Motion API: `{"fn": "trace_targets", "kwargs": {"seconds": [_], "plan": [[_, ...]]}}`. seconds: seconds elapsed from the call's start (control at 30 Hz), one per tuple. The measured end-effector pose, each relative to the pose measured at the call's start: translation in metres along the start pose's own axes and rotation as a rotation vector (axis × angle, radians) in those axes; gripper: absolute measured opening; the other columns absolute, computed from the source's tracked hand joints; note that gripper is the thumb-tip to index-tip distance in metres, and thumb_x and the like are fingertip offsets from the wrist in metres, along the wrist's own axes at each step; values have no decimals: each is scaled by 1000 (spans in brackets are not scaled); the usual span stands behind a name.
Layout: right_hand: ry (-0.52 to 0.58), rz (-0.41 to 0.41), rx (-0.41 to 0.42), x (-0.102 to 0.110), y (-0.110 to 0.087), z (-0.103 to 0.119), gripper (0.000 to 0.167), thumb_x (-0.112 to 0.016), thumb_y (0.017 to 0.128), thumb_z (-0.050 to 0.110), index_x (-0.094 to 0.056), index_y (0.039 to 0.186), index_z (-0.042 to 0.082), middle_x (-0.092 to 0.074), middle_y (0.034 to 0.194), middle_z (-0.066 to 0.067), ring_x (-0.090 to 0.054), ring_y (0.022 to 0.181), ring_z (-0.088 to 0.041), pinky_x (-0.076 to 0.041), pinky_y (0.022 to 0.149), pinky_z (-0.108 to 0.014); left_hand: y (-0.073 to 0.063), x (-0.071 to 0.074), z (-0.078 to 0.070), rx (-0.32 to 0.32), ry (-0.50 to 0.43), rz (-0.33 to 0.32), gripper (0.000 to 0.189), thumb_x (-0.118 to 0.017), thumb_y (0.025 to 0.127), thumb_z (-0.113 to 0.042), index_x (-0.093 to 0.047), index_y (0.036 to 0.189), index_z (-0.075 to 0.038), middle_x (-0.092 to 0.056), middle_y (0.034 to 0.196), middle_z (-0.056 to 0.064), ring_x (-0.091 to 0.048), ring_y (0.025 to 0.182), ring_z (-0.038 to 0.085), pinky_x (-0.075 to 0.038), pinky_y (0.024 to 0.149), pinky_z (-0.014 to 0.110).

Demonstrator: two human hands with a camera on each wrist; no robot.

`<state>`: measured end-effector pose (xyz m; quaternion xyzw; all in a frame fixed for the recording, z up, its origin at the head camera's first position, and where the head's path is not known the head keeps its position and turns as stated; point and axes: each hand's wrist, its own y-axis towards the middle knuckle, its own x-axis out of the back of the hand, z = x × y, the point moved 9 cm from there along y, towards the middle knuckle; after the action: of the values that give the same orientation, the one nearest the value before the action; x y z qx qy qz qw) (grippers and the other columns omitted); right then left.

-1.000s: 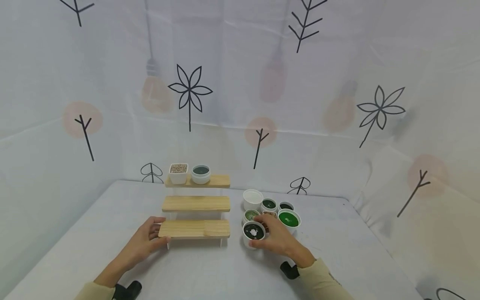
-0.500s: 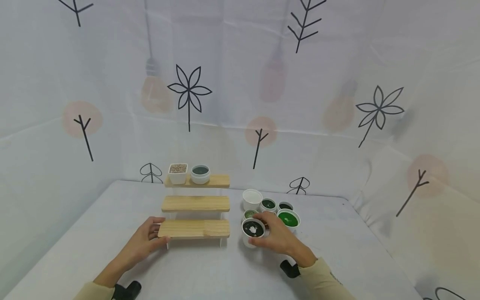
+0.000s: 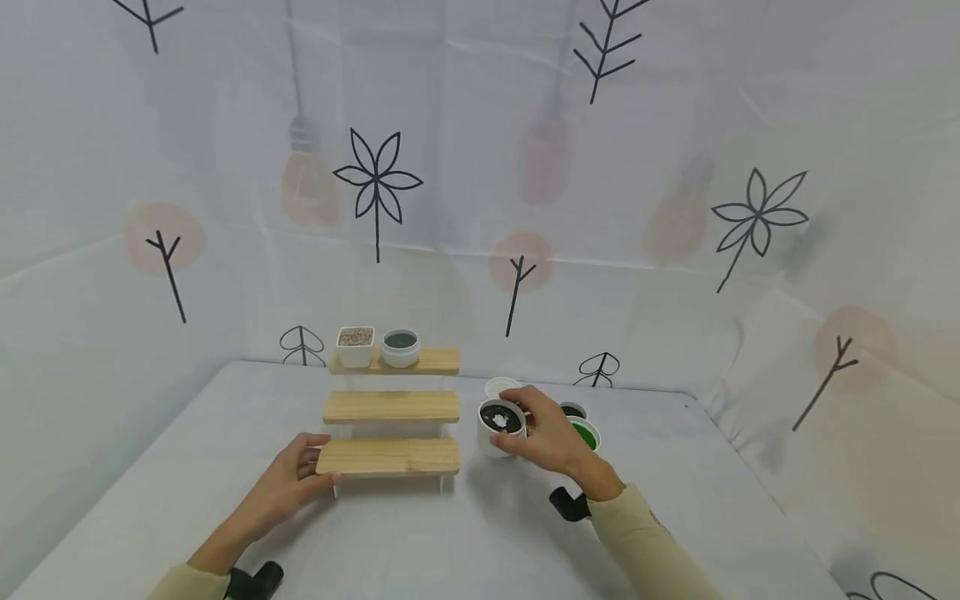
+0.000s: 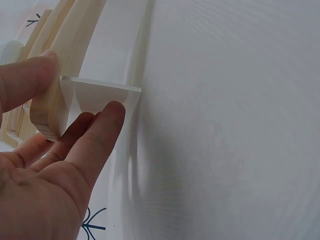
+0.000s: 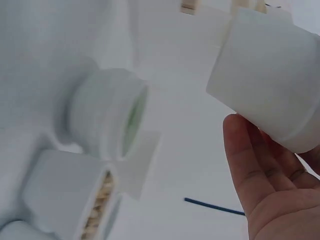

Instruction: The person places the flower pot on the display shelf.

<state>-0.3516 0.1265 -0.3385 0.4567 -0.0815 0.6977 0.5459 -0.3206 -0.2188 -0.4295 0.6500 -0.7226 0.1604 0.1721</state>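
Observation:
In the head view my left hand (image 3: 283,490) holds the left end of the lowest step of a three-tier wooden display stand (image 3: 390,457). Its thumb (image 4: 30,80) lies against the wood in the left wrist view, with the fingers around the end beside a clear plate-like leg (image 4: 102,92). My right hand (image 3: 551,442) grips a white round pot (image 3: 491,442) by its side, between thumb and fingers. Dark filling with a white piece on top shows in this pot. From the right wrist, the pot (image 5: 265,75) is raised off the table.
A square white pot (image 3: 355,350) of beige grains and a round one (image 3: 401,350) with dark filling stand on the top step. Behind my right hand are several white pots, including a green-filled pot (image 3: 587,433) and a pale one (image 3: 501,387). A printed cloth (image 3: 465,167) hangs behind.
My right hand has lifted the white pot up and away from the front of the pot group, now covering more of the pots behind. The left hand stays on the stand.

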Motion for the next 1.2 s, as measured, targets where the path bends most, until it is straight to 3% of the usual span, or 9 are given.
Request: {"fn": "trace_targets", "kwargs": {"seconds": [0.53, 0.87, 1.2], "plan": [[101, -62, 74, 17, 77, 35, 62, -75, 79, 33, -54, 130, 6, -56, 117, -4, -56, 97, -16, -53, 84, -35, 2, 0, 4, -1, -3, -3, 72, -76, 82, -27, -37, 136, 1, -55, 127, 23, -57, 116, 34, -53, 90, 36], [84, -47, 107, 8, 111, 41, 61, -73, 80, 36, -55, 130, 7, -55, 114, -4, -56, 98, -17, -52, 89, -36, -1, 0, 0, -18, -2, 7, 70, -75, 84, -23, -36, 135, 3, -54, 127, 25, -57, 115, 35, -53, 89, 35], [62, -9, 86, -8, 132, 44, 65, -72, 79, 40, -54, 131, 5, -54, 117, -5, -55, 100, -18, -51, 89, -35, 0, 0, 2, -23, -15, 5, 69, -75, 83, -23, -37, 135, 2, -55, 127, 23, -58, 114, 32, -53, 88, 33]]}}
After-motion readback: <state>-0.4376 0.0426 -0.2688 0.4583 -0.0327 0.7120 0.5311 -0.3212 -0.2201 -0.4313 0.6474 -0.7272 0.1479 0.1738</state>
